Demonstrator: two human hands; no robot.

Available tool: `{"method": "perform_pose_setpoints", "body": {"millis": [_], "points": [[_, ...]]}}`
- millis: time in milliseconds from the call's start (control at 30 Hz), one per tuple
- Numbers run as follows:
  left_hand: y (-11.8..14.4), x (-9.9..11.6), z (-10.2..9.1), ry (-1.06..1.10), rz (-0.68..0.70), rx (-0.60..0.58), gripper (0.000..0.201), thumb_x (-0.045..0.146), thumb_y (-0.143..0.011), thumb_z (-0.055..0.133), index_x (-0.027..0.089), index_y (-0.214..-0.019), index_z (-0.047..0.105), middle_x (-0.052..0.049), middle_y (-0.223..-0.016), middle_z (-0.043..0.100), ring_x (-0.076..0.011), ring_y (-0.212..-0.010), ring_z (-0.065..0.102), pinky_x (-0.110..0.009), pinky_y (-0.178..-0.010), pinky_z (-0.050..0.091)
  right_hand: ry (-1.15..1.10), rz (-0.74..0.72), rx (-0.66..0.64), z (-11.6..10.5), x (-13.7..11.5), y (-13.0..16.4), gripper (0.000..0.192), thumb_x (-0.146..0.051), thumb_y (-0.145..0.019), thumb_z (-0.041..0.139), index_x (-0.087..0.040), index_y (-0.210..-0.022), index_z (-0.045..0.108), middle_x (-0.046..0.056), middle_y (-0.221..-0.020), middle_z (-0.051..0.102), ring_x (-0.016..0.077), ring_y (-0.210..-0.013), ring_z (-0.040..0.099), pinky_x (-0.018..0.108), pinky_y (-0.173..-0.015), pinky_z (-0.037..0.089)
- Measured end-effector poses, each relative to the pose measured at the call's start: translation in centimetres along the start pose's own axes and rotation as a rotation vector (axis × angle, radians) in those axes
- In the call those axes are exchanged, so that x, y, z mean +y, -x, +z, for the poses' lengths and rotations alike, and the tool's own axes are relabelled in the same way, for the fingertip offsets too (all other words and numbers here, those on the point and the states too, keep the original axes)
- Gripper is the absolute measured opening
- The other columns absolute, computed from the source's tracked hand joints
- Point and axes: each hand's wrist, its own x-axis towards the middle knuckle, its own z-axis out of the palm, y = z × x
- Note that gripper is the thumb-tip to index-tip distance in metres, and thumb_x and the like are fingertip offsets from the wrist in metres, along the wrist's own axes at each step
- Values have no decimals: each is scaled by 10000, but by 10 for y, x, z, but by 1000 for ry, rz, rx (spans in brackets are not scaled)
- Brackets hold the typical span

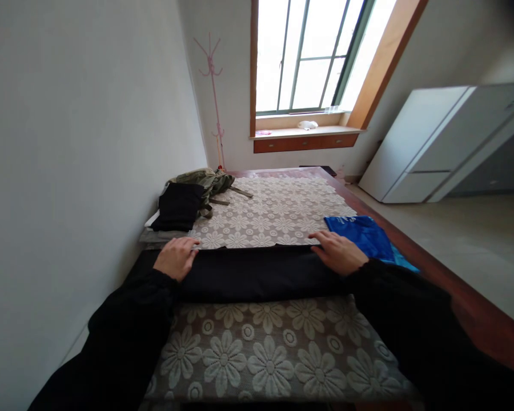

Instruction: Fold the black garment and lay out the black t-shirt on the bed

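A long strip of folded black fabric (257, 273) lies crosswise on the flower-patterned tablecloth (268, 362). My left hand (176, 257) rests on the strip's left part near its far edge, fingers bent and pointing right. On the right part, my right hand (338, 252) touches the same edge, with forefinger and thumb apart. Both hands look open, laid on the cloth rather than wrapped round it. Just beyond my right hand is a blue plastic packet (362, 235). Past my left hand sits a stack with a folded black garment (180, 205) on top.
An olive-green bag (214, 180) with straps lies behind the stack, close to the left wall (85, 142). The table's reddish-brown wooden edge (394, 228) runs along the right. Farther off stand a pink coat rack (214, 91), a window (308, 57) and a white fridge (428, 137).
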Motion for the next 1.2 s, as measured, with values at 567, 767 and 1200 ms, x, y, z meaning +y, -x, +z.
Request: {"method": "perform_pose_setpoints", "body": {"millis": [567,767,1200], "points": [[55,-10,79,0,-273,22,709,539,-1012,325,161,-1611,302,-133,-1691,270,-335,-1557,250,-557,-1250,218,100,105,-11,78,-25,28,717,-611,-1006,291,-247,-1623,311,70,-1675,319,300,-1549,260,548,-1261,182],[68,-4,76,-25,-437,111,794,547,-1006,318,37,-1606,217,-261,-1524,492,-373,-1443,432,-523,-1188,320,27,34,9,51,-100,18,661,-470,-1031,253,-176,-1620,311,80,-1693,264,379,-1557,195,663,-1238,123],[61,6,58,-161,-446,-1,582,374,-1034,288,112,-1541,400,-230,-1319,590,-406,-1162,562,-529,-864,522,-391,-330,-38,82,-303,-50,644,-537,-1035,308,-241,-1607,331,34,-1708,213,315,-1584,129,634,-1267,61]]}}
